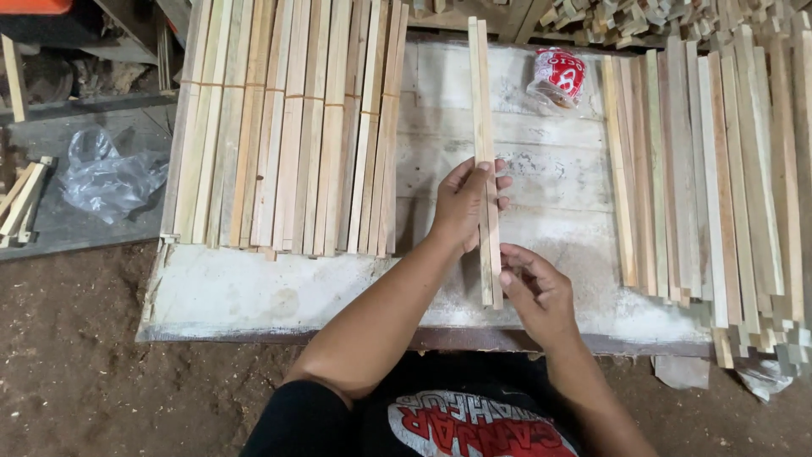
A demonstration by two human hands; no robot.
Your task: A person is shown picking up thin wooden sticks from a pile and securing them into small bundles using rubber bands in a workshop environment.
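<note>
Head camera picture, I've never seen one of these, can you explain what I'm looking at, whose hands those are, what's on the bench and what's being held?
This is one picture from a camera worn on a person's head, looking straight down at their own two bare hands over a workbench. There is no machine.

The left hand grips a pair of long thin wooden slats held side by side, about midway along. The right hand pinches them near the end closest to the person. The slats point away across the bench.

On the bench's left lies a bundled row of similar slats, tied across with thin bands. On its right lies a loose row of slats. At the far edge sits a small red and white plastic bag.

Beside the bench, on the left, a crumpled clear plastic bag lies on a lower surface, above a dirt floor.
</note>
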